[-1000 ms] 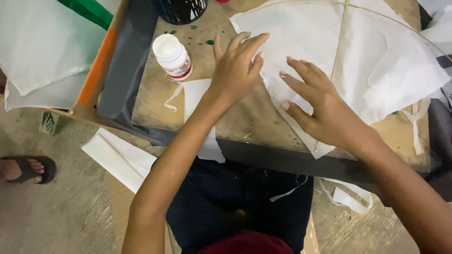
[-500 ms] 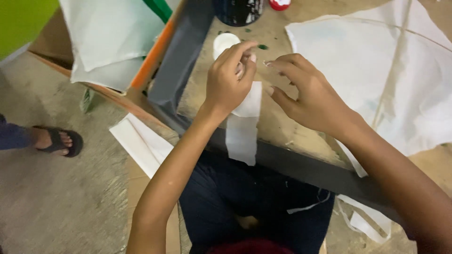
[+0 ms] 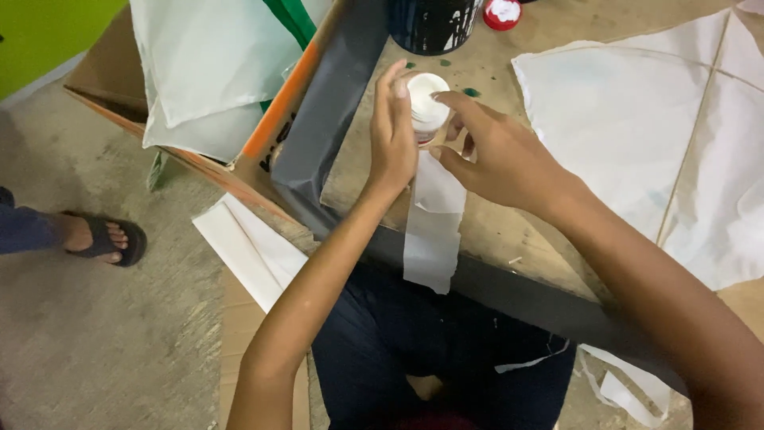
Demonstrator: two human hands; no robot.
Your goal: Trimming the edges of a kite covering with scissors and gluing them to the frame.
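— Gripping what, exactly, over that worn wooden tabletop (image 3: 549,36)?

— A small white-capped bottle (image 3: 426,102), standing upright near the table's near edge. The left hand (image 3: 394,135) wraps its side, fingers together and pressed flat against the bottle; the right hand (image 3: 497,155) comes in from the other side, its forefinger and thumb spread apart, the fingertip resting on the white cap.

— And the pale strip below the hands?

— A strip of white paper (image 3: 434,231) lies under the bottle and hangs down over the dark table edge (image 3: 509,291), toward the person's lap. Whether the bottle stands on it or just behind it cannot be told.

— What surrounds the work?

— To the right, a large white sheet crossed by thin sticks (image 3: 637,135) — it looks like a kite — spread flat on the table. Above the bottle, a dark paint-streaked pot (image 3: 430,24), and beside that a small red-and-white lid (image 3: 502,13). Green spots mark the wood between pot and bottle.

— And on the left?

— A cardboard box (image 3: 263,135) with an orange stripe, holding pale sheets (image 3: 207,72) and a green one (image 3: 293,17). More white paper (image 3: 251,247) lies on the floor beside it. Farther left, another person's sandalled foot (image 3: 99,237) rests on the concrete.
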